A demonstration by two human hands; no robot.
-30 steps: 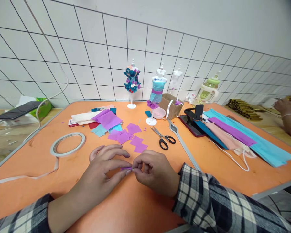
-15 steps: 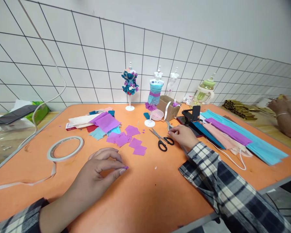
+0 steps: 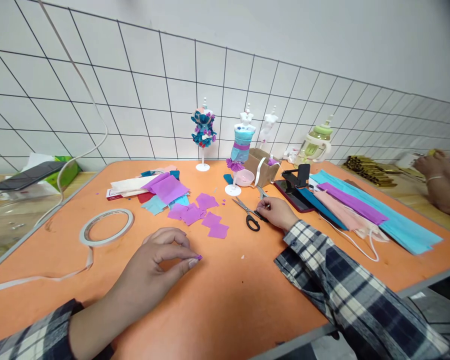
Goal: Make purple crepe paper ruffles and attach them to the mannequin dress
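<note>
Between the thumb and forefinger of my left hand [image 3: 165,257] is a tiny purple paper piece [image 3: 200,257], held just above the table. My right hand [image 3: 278,212] has its fingers curled over one black handle loop of the scissors [image 3: 252,223], which lie with blades slightly apart, pointing away. Just behind those fingers shows a grey metal tip [image 3: 261,192]; its kind is unclear. Cut purple paper squares [image 3: 218,230] lie loose beyond my left hand. A small dress form [image 3: 242,140] in blue and purple paper stands at the back middle, tilted over its white base [image 3: 233,190].
A tape roll [image 3: 107,227] lies at left, its strip trailing off. Behind are a decorated dress form [image 3: 203,127], a pink bowl [image 3: 244,177], a cardboard box [image 3: 264,167] and a green-lidded bottle [image 3: 317,142]. Paper strips [image 3: 378,215] and a phone [image 3: 294,195] lie right. Another person's hands [image 3: 437,167] are far right.
My right hand has moved slightly left and its fingers now cover one scissor loop. My left hand keeps its pinch on the purple piece. The view has shifted a little.
</note>
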